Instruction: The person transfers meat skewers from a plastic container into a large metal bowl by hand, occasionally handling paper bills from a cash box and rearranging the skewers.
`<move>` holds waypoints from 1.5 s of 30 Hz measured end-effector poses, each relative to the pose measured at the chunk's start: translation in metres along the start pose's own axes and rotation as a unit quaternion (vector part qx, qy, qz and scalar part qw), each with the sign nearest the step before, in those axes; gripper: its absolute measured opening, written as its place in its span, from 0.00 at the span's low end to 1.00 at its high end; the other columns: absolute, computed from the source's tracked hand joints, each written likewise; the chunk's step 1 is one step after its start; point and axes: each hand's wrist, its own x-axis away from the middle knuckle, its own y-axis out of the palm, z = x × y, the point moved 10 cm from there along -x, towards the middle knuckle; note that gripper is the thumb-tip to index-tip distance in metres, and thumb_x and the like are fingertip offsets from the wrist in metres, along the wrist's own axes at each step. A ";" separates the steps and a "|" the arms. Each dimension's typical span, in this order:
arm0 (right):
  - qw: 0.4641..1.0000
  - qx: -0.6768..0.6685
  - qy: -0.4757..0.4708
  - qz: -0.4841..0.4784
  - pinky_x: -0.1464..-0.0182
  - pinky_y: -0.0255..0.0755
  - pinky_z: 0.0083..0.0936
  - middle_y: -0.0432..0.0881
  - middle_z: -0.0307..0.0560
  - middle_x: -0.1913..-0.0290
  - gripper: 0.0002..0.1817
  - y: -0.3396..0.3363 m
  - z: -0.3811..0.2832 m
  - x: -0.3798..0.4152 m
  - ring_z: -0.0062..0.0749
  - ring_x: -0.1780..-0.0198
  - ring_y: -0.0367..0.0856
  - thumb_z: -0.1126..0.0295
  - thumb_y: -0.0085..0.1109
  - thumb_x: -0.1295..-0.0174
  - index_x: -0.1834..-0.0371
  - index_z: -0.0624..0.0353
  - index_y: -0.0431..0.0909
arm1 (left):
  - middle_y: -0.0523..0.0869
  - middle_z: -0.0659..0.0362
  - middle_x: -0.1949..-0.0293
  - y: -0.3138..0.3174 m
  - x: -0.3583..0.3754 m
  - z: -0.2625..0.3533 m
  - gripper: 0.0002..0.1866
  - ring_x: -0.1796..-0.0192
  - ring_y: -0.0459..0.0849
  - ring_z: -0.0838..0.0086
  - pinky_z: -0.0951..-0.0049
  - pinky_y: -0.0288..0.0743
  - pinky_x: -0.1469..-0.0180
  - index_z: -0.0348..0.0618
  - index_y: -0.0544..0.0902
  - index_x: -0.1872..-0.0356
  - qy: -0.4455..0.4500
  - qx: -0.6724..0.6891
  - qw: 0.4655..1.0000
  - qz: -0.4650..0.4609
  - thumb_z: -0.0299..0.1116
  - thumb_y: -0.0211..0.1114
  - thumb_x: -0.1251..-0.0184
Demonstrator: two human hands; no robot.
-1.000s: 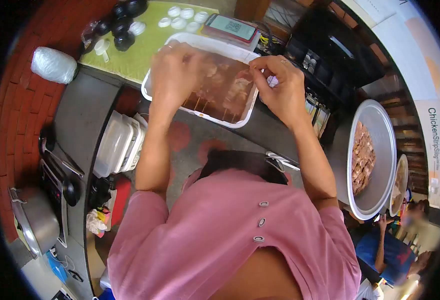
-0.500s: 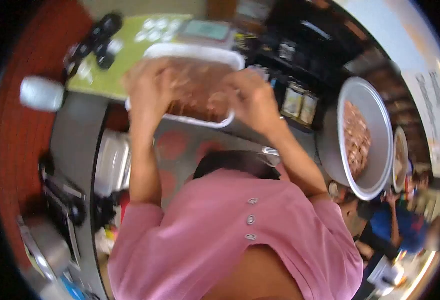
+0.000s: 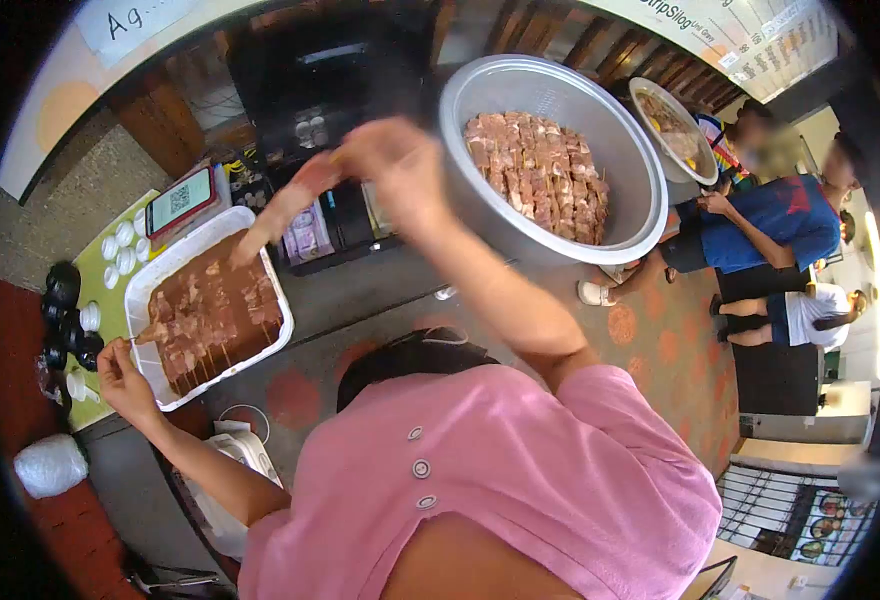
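Left hand: lower left of the frame, fingers pinched on the stick end of a skewer at the tray's near edge.
Tray: white, left of centre on the worktop, full of meat skewers.
Right hand: upper centre, raised, closed on a blurred skewer of meat (slanting down toward the tray).
Bowl: large metal one, upper right of centre, packed with more skewers.

Meat skewer: raw pinkish meat on a thin stick, motion-blurred, tilted diagonally, lifted above the far corner of the tray. White rectangular tray on the worktop, packed with brown marinated skewers laid side by side, sticks pointing toward the near edge.
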 end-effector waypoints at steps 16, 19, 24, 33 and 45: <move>0.950 0.290 0.118 0.022 0.64 0.74 0.19 0.83 0.43 0.70 0.07 -0.431 -0.070 -0.101 0.23 0.70 0.79 0.75 0.60 0.43 0.63 0.66 0.80 | 0.82 0.52 0.48 -0.044 -0.037 -0.014 0.17 0.46 0.80 0.69 0.70 0.69 0.40 0.33 0.79 0.47 -0.122 0.118 0.980 0.108 0.35 0.58 0.30; 0.929 0.304 0.212 -0.017 0.65 0.75 0.21 0.83 0.45 0.68 0.11 -0.438 -0.017 -0.101 0.25 0.71 0.80 0.74 0.62 0.45 0.60 0.67 0.81 | 0.79 0.51 0.43 0.043 -0.064 0.038 0.20 0.41 0.78 0.67 0.70 0.67 0.38 0.33 0.76 0.42 -0.097 0.218 0.971 -0.018 0.35 0.57 0.30; 0.872 0.365 0.292 -0.147 0.69 0.75 0.20 0.83 0.45 0.69 0.13 -0.423 0.046 -0.098 0.24 0.72 0.80 0.75 0.63 0.47 0.58 0.68 0.81 | 0.82 0.60 0.51 0.276 -0.006 0.270 0.18 0.49 0.79 0.75 0.75 0.69 0.42 0.40 0.81 0.49 -0.030 0.156 0.961 -0.227 0.39 0.61 0.34; 0.849 0.324 0.327 -0.258 0.74 0.76 0.21 0.83 0.42 0.71 0.13 -0.410 0.111 -0.097 0.24 0.74 0.81 0.78 0.64 0.50 0.59 0.64 0.83 | 0.87 0.57 0.70 0.602 0.202 0.421 0.10 0.67 0.83 0.72 0.71 0.75 0.63 0.38 0.86 0.69 0.151 -0.007 0.751 -0.642 0.34 0.62 0.41; 0.769 0.487 0.181 -0.372 0.69 0.76 0.21 0.83 0.43 0.73 0.09 -0.392 0.121 -0.110 0.22 0.72 0.81 0.74 0.69 0.50 0.66 0.67 0.82 | 0.86 0.49 0.61 0.703 0.301 0.365 0.23 0.61 0.85 0.61 0.65 0.77 0.58 0.38 0.82 0.53 0.111 -0.155 0.707 -0.681 0.36 0.68 0.53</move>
